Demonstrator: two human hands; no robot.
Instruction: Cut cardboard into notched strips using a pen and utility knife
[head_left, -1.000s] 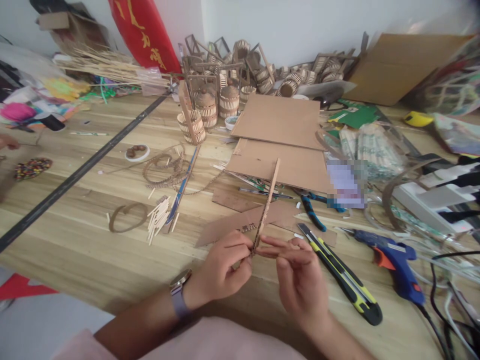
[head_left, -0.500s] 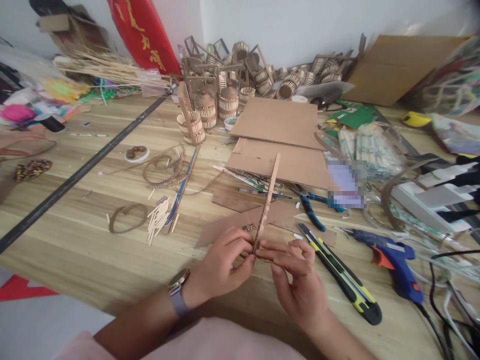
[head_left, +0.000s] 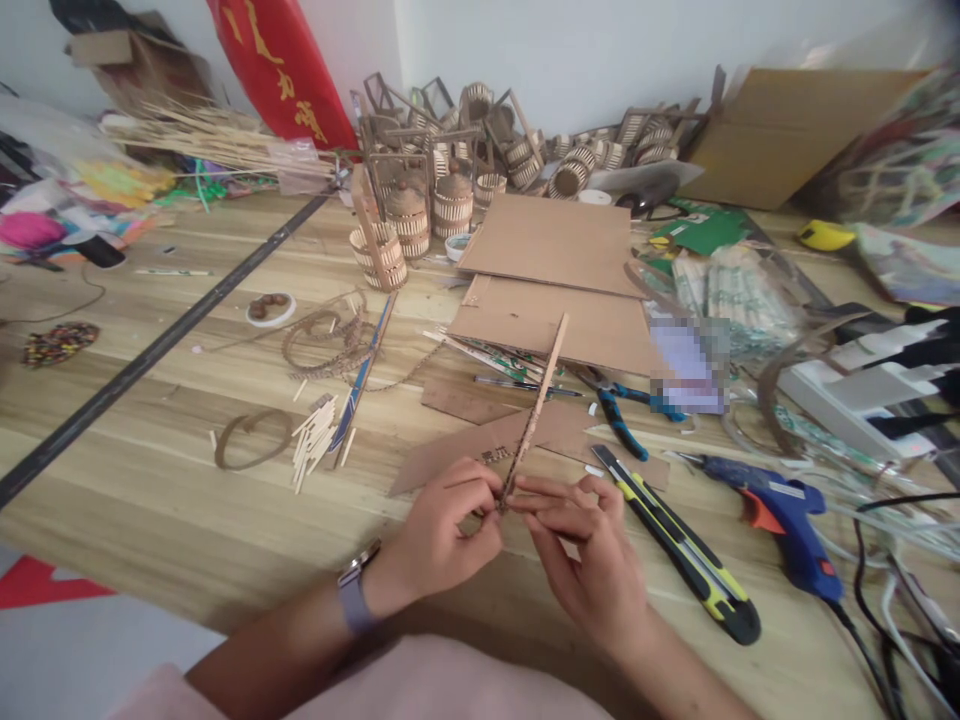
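A narrow strip of cardboard (head_left: 541, 400) rises from between my hands, its far end leaning up and to the right. My left hand (head_left: 450, 535) pinches its near end between thumb and fingers. From the other side, the fingers of my right hand (head_left: 589, 550) close on the same end; the exact contact points are partly hidden. Flat cardboard scraps (head_left: 450, 455) lie on the table just beyond my hands. Right of my right hand rests a yellow and black utility knife (head_left: 679, 545), and farther right a blue glue gun (head_left: 780, 515).
Blue-handled pliers (head_left: 622, 425) lie beyond the knife, near cardboard sheets (head_left: 555, 240). At left are short sticks (head_left: 313, 440), a coiled brown strip (head_left: 253, 440) and a small dish (head_left: 270, 310). Small slatted buckets (head_left: 379, 255) stand at the back. A power strip (head_left: 847, 400) and cables crowd the right.
The cardboard strip has turned so its edge faces me more and its top leans slightly farther right. Both hands stay at its near end, with the right fingers shifted a little.
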